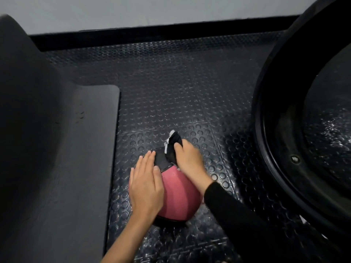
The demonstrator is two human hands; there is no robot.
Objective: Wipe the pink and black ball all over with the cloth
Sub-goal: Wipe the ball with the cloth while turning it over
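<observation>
The pink and black ball rests on the studded black rubber floor, low in the middle of the head view. My left hand lies flat on the ball's left side with its fingers stretched out, steadying it. My right hand grips a dark cloth with a white edge and presses it on the ball's far black part. A tip of the cloth sticks up past my fingers. The underside of the ball is hidden.
A grey padded bench or block fills the left side, close to the ball. A large black round piece of gym gear rises at the right. A black skirting strip runs under a pale wall at the back.
</observation>
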